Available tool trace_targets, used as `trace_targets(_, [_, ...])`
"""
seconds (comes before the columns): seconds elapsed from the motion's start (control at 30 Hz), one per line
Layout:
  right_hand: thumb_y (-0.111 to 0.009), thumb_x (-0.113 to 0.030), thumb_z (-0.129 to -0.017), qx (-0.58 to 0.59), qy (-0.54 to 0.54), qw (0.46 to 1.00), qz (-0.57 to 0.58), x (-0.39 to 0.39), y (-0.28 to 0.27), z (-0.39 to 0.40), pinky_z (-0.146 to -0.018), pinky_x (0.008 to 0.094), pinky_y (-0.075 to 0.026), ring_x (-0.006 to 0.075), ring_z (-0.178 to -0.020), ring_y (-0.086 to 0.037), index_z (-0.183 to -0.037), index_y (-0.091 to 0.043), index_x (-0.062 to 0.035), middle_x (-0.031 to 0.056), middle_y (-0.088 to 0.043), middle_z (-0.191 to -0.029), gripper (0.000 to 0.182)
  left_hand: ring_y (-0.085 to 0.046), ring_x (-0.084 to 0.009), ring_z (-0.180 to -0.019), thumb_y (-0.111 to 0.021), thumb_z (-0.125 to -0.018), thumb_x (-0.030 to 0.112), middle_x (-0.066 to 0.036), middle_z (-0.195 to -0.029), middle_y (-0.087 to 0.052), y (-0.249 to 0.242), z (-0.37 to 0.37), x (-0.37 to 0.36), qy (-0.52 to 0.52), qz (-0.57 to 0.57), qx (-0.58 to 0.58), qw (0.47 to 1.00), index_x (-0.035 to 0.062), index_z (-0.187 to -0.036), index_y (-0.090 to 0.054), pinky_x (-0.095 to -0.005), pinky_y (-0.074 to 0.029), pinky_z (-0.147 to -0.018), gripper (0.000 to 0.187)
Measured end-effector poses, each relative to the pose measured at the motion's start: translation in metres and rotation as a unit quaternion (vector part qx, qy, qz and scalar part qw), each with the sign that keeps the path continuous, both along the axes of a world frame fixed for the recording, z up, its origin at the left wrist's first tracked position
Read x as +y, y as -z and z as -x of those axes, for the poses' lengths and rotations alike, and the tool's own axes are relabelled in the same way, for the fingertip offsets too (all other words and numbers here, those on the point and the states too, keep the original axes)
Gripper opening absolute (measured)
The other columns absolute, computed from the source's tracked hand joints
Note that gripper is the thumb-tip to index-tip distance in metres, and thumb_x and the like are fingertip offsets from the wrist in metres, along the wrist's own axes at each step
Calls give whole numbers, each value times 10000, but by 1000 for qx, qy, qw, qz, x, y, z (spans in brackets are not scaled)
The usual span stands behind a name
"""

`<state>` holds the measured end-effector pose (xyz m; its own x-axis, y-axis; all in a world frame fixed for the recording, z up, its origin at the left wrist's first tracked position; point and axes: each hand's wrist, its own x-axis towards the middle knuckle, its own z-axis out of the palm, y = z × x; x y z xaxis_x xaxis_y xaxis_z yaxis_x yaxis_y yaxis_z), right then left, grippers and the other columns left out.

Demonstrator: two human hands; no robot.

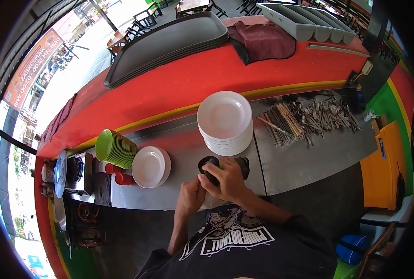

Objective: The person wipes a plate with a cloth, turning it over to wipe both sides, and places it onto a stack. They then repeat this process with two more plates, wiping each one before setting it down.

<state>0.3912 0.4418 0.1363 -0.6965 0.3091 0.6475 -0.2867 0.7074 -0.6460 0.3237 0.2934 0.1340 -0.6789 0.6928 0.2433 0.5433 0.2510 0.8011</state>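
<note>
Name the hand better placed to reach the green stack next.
Probably the left hand: it is nearer the green stack, while the right hand sits farther off and grips a dark object.

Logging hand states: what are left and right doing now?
Left hand: curled; can't tell if it holds anything.
Right hand: closed, holding a dark object.

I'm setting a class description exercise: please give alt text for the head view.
The right hand holds a dark rounded object, the left hand close beside it, over a grey metal counter. Beyond stand stacked round white plates, with stacked green dishes left and silvery metal cutlery right.
</note>
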Motion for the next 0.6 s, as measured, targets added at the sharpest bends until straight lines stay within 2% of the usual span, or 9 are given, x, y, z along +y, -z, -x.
trace_targets(0.03, [-690,-235,-850,8,-12,1000,20,2,0,1,-706,418,-453,328,-712,-603,-917,-647,-60,130,-633,-758,192,-361,-192,-458,-543,-1008,173,-132,-543,-378,-1,0,1,-15,-14,5,1000,-17,-737,-514,-353,-317,-460,332])
trace_targets(0.13, [-677,-245,-860,12,57,995,76,16,0,0,-700,407,-451,342,-720,-584,-955,-642,-45,144,-616,-764,224,-360,-169,-452,-541,-1013,210,-130,-542,-349,-15,2,-10,-71,5,17,997,-7,-708,-496,-347,-293,-459,377])
trace_targets(0.17, [-641,-238,-914,21,73,990,122,24,20,5,-703,362,-449,228,-748,-603,-997,-636,-38,114,-631,-837,217,-326,-127,-453,-504,-1036,272,-93,-523,-332,-9,6,-17,-93,-28,53,994,19,-669,-456,-327,-249,-458,449])
trace_targets(0.2, [-604,-248,-945,37,65,968,239,28,25,6,-705,335,-445,193,-755,-582,-1013,-628,-36,84,-616,-841,224,-320,-109,-471,-486,-1044,296,-60,-522,-338,0,9,-22,-132,-76,47,987,30,-661,-442,-316,-243,-465,468])
trace_targets(0.27, [-529,-267,-1007,67,46,883,461,31,30,11,-710,282,-437,123,-768,-538,-1045,-612,-32,24,-586,-851,253,-308,-74,-507,-451,-1060,344,5,-521,-350,11,13,-29,-211,-173,39,961,54,-645,-415,-294,-231,-479,507])
trace_targets(0.3, [-466,-272,-1047,96,48,860,500,29,35,15,-706,224,-410,42,-786,-477,-1040,-598,-40,-29,-540,-872,267,-337,-42,-580,-416,-1070,389,74,-589,-406,8,9,-19,-268,-239,11,933,74,-649,-417,-263,-245,-519,526])
trace_targets(0.4, [-466,-267,-1049,112,58,759,639,15,41,16,-707,215,-402,40,-786,-465,-1020,-591,-48,-30,-526,-871,254,-358,-32,-632,-409,-1071,412,76,-645,-435,14,9,-12,-296,-322,-12,899,65,-674,-440,-243,-262,-554,527])
trace_targets(0.5, [-454,-273,-1052,85,62,759,643,21,57,13,-742,209,-372,44,-807,-450,-1002,-593,-21,-45,-533,-852,292,-366,-32,-644,-440,-1060,425,65,-666,-460,18,5,-7,-296,-323,-15,899,47,-702,-481,-235,-272,-568,522])
trace_targets(0.6, [-483,-248,-1040,49,76,828,554,35,63,10,-725,222,-389,54,-802,-477,-956,-612,-22,-41,-546,-826,273,-367,-37,-631,-517,-1039,391,57,-648,-468,7,7,-11,-224,-245,-32,943,27,-729,-517,-239,-279,-552,478])
